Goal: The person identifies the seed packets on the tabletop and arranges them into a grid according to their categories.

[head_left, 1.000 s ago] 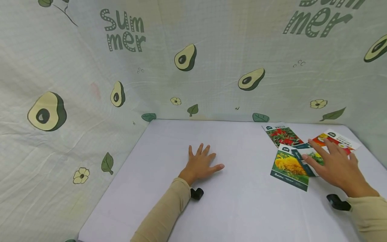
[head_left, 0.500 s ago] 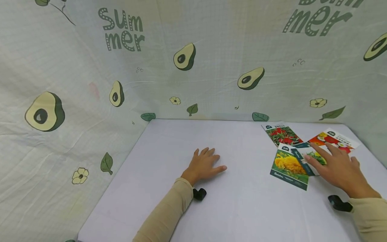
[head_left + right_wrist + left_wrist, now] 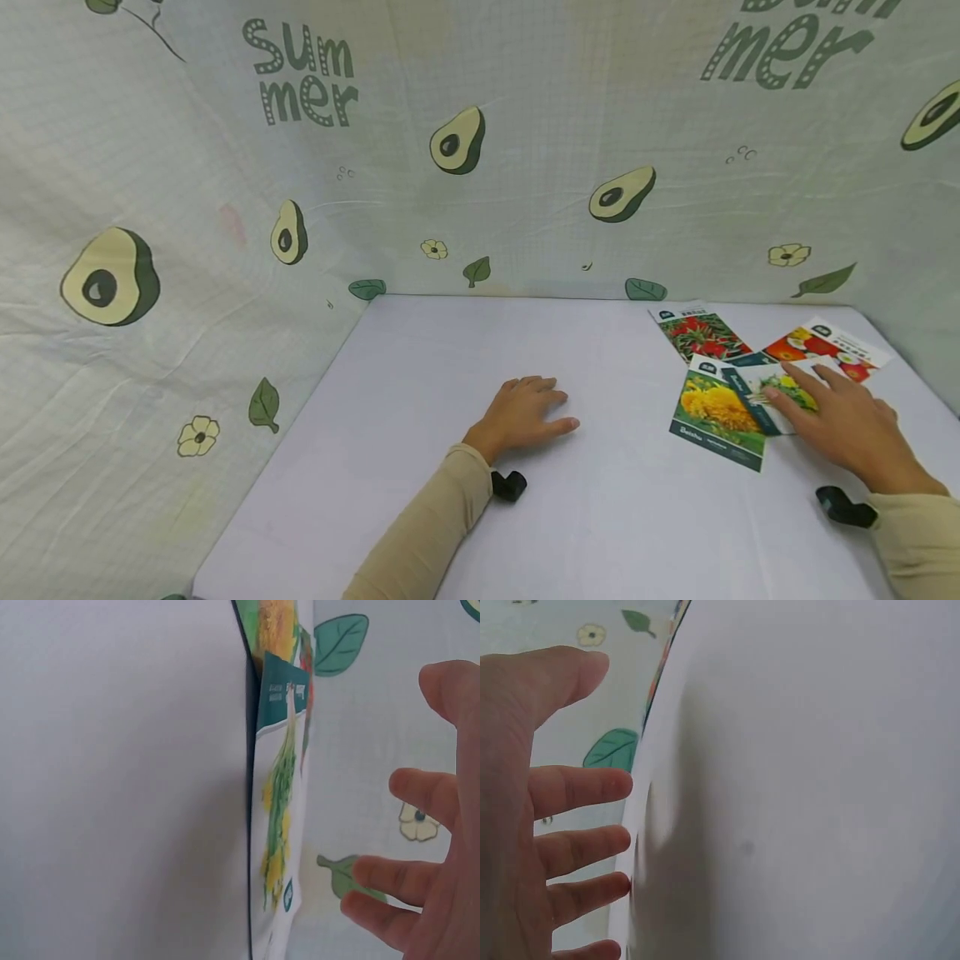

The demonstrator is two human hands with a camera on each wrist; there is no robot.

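Observation:
Several flat seed packets lie overlapping on the right of the table. One shows yellow flowers (image 3: 716, 408), another red blooms (image 3: 701, 337), and a third orange-red flowers (image 3: 813, 343). A white packet with a green plant (image 3: 276, 802) lies partly over the yellow-flower one. Above this white packet is my right hand (image 3: 855, 433), fingers spread and relaxed, holding nothing; it hides part of the pile in the head view. My left hand (image 3: 525, 417) is over the middle of the table, palm down with loosely extended fingers. In the left wrist view, its fingers (image 3: 581, 787) grip nothing.
The white table (image 3: 465, 333) ends at the back and left against a pale cloth (image 3: 525, 75) printed with avocados and leaves. Black wrist cameras (image 3: 510, 486) sit under both wrists.
My left hand has moved a little to the right and toward me, its fingers drawing closer together. The right hand has shifted slightly right and down over the packets, which stay put.

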